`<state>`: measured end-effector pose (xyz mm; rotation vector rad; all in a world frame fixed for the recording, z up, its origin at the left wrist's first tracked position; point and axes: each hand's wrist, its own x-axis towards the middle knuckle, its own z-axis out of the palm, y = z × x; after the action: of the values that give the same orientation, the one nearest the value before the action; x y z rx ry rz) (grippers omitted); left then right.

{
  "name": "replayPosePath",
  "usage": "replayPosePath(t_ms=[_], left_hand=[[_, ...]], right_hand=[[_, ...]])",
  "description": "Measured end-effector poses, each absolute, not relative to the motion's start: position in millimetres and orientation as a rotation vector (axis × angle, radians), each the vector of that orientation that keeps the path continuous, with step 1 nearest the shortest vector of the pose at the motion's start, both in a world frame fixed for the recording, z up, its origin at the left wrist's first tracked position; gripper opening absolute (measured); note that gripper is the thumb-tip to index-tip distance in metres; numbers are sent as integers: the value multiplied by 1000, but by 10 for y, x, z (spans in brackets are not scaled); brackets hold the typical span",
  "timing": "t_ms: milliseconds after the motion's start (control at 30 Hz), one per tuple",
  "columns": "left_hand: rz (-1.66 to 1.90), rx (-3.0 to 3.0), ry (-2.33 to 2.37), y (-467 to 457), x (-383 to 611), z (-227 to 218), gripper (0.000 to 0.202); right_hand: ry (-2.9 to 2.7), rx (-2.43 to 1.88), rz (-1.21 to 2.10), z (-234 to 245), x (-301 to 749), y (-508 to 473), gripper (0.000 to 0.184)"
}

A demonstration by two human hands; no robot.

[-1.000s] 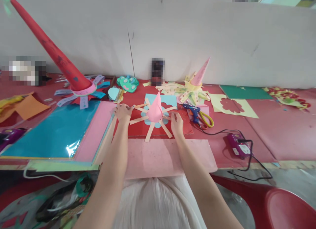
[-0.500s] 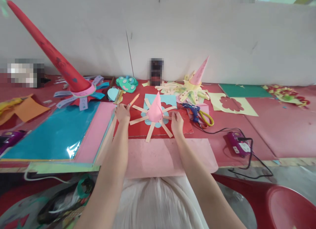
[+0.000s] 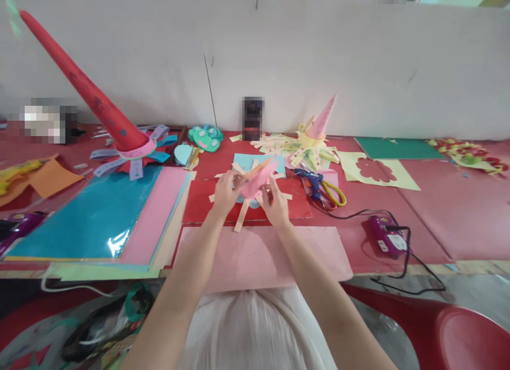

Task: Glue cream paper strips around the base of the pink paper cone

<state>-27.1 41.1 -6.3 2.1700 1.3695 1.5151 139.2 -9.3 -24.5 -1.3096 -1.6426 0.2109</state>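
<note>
A pink paper cone (image 3: 255, 185) leans to the right over a blue scalloped paper shape (image 3: 252, 203), with peach paper strips (image 3: 241, 217) spreading out from its base. My left hand (image 3: 226, 192) is closed around a slim orange pencil-like stick (image 3: 252, 170), which lies against the cone's left side. On the other side, the fingers of my right hand (image 3: 276, 201) are closed on the cone. Beneath them lies a red sheet (image 3: 199, 208), with a light blue sheet (image 3: 239, 158) behind. Part of the cone's base is hidden by my fingers.
At right are a blue glue gun (image 3: 314, 183), yellow-handled scissors (image 3: 333, 193) and a purple corded box (image 3: 388, 236). A tall red cone (image 3: 87, 88) and a blue sheet packet (image 3: 91, 216) occupy the left. A pink sheet (image 3: 258, 258) covers the front edge.
My left hand has moved right, bringing the orange stick to the cone. My right hand has moved in from a strip to the cone, which now tilts right instead of standing upright.
</note>
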Motion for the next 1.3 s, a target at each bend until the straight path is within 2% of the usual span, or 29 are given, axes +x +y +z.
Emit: replayPosePath(t_ms=[367,533,700,800,867,900,1067,1167,1300], left_hand=[[1611,2099,1346,332,-200,-67,23],[1605,2401,1210,307,-153,-52,27],[1569,2556,1031,265,-97,-11,25],[1668,2358,1237,310,-121,-20,23],[1646,2184,1444,377,-152,-58,24],[1594,2120,1524,413,-167,-86,29],[1044,2060,1656,498,-183,-230,89],[817,2059,1665,457,-159,-238,93],[817,2010,1781,420,-136,-166,85]], right_hand=[[-1694,-1324,141,-223,1424,-95,52],[-1644,-1336,125,-254,1407,-86,46],[-1461,-1311,272,-240,1439,-67,35],[-1229,-1281,347,-223,1484,-49,24],[-1083,-1283,419,-207,1507,-38,25],[-1034,-1280,458,-197,1515,-35,27],[-999,-1292,459,-147,1542,-23,29],[-988,-1290,403,-155,1582,-2,28],[-973,-1297,368,-198,1638,37,27]])
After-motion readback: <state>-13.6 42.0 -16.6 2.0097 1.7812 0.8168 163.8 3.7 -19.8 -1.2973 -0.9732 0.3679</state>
